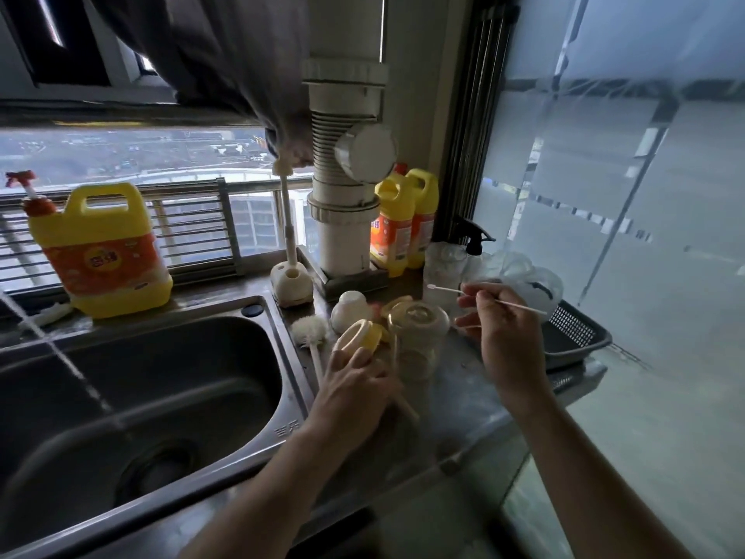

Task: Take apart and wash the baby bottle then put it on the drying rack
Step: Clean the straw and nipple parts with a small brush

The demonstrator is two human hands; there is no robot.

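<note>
Looking down on a steel counter [451, 397] by the window [161, 155], sink [141, 377] at 9 o'clock, yellow detergent jug [100, 252] at 10. Clear bottle body [417, 336] stands upright dead center, top off. My left hand [354, 385] grips the yellow collar ring [358, 334] right beside it; right hand [504, 332] pinches a thin white swab [520, 307] at 2 o'clock, near the dark tray [596, 344].

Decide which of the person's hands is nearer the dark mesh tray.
Right. The right hand, pinching a thin stick, is just beside the tray; the left hand is farther off, beyond the clear bottle, holding the yellow ring.
</note>
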